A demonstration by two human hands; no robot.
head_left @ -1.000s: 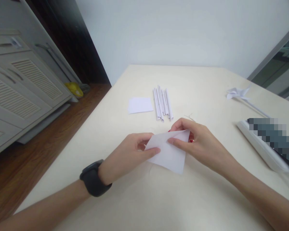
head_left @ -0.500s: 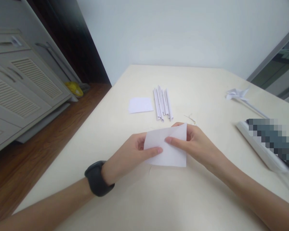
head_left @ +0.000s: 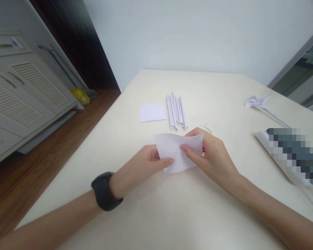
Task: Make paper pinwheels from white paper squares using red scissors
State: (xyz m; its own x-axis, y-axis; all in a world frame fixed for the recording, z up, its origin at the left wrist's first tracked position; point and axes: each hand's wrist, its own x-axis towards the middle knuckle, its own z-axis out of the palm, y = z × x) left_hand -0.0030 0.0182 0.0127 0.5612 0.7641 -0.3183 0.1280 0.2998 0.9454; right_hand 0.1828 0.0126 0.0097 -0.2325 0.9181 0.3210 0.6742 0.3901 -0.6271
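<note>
A square sheet of white paper (head_left: 173, 146) is held slightly bowed above the table, between both hands. My left hand (head_left: 152, 158), with a black band on the wrist, pinches its lower left side, thumb on top. My right hand (head_left: 208, 147) grips the right side, its thumb on the face of the sheet and the fingers behind. Something small and red (head_left: 203, 149) shows at the right edge of the sheet, mostly hidden. Beyond the hands lie several rolled paper sticks (head_left: 176, 113) and a stack of white paper (head_left: 152, 113).
A paper pinwheel (head_left: 257, 101) on a stick lies at the right of the table (head_left: 211, 90). Nearer is a white object with a blurred-out top (head_left: 279, 156). Thin thread-like pieces (head_left: 206, 126) lie just past my right hand. A louvered cabinet (head_left: 28, 80) stands left on the wooden floor.
The sheet has turned and curved between my hands, its upper left corner rising and its lower edge lifting. My right hand has rotated slightly, uncovering the small red thing.
</note>
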